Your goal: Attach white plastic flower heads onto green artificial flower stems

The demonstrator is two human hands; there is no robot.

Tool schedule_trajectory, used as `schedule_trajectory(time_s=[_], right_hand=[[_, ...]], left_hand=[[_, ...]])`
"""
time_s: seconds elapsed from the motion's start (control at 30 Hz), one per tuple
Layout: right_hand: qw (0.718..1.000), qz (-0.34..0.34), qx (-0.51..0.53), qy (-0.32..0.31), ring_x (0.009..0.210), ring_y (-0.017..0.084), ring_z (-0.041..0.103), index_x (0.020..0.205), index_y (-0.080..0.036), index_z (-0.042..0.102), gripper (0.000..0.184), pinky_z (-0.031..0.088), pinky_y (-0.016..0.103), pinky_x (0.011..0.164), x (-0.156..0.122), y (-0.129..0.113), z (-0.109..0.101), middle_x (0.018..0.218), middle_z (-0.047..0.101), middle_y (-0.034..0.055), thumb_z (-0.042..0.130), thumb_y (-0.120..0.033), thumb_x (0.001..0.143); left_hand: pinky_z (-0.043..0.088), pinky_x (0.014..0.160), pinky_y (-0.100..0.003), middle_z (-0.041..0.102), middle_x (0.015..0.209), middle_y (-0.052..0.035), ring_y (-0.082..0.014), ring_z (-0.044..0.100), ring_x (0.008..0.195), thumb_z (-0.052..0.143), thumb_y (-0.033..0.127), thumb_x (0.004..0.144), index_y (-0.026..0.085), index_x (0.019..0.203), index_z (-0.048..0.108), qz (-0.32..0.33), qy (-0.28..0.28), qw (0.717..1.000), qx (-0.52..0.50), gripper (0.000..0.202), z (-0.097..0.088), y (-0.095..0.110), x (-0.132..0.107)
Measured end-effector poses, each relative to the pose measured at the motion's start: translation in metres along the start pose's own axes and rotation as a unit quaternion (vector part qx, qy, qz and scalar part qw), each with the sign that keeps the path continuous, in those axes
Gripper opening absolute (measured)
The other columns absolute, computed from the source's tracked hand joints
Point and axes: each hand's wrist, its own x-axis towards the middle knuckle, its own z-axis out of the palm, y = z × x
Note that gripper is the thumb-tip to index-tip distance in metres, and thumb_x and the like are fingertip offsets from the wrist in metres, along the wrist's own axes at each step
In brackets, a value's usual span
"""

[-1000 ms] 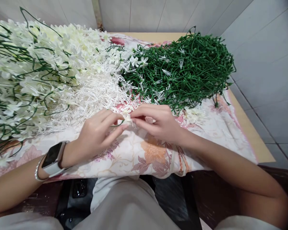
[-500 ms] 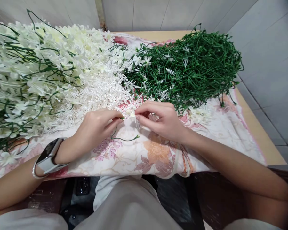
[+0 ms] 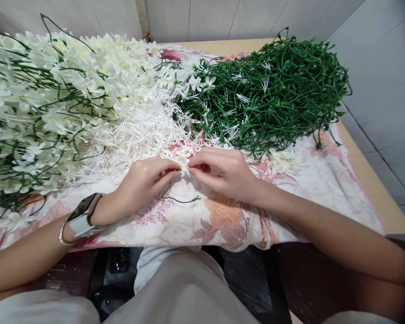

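1. We see a floral-printed cloth point(image 3: 222, 225) of soft, faintly wrinkled fabric, pink and orange blooms on cream, draped over a tan tabletop point(image 3: 367, 180) and hanging off its near edge.
2. On the cloth to our left rises one broad heap of cream-white plastic flower sprays point(image 3: 54, 99), frilly petals threaded by thin green stalks.
3. On our right lies one tangled mound of bare green plastic stems point(image 3: 276, 94), wiry and curled, with a few white bits caught in it.
4. Between the two heaps spreads one drift of spiky white plastic stamen pieces point(image 3: 141, 130), needle-fine and bristly, too many to count.
5. Our left hand point(image 3: 145, 180) lies palm down on the cloth, wrist bent inward, thumb and forefinger pinched narrow on the upper end of one thin green wire stem point(image 3: 178, 199); the stem loops down from the fingertips and lies curved on the cloth just below both hands.
6. Our right hand point(image 3: 222, 173) curls in from the other side, its fingertips closed tight on one small white plastic flower piece point(image 3: 185, 167), held at the stem's tip where the two hands nearly touch.
7. On the left wrist sit one smartwatch with a pale band point(image 3: 83, 216) and one thin silver bangle point(image 3: 63, 229).
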Motion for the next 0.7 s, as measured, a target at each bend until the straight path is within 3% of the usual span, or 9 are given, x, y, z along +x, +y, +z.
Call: schedule_trajectory(time_s=[0.37,0.7], right_hand=[[0.988,-0.081,-0.13,-0.007,0.06,0.012,0.048,0.074,-0.012,0.059,0.021,0.038,0.023,0.056,-0.0039,0.0024,0.0064,0.064,0.055,0.0038,0.044,-0.014,0.089],[0.999,-0.025,0.004,-0.034,0.063,0.01,0.05,0.083,-0.012,0.059,0.013,0.04,0.02,0.06,-0.0028,-0.0007,0.0075,0.072,0.059,0.0035,0.047,-0.011,0.088]], left_hand=[[0.042,0.062,-0.018,0.068,0.077,-0.0017,-0.0099,0.06,0.066,0.053,0.028,0.089,0.015,0.089,0.065,0.037,0.001,0.999,0.018,0.018,0.0067,0.0012,-0.0019],[0.041,0.065,-0.018,0.067,0.083,-0.0022,-0.0109,0.058,0.071,0.048,0.023,0.091,0.015,0.096,0.066,0.003,-0.054,0.997,-0.045,0.019,0.0094,-0.0004,-0.0021]])
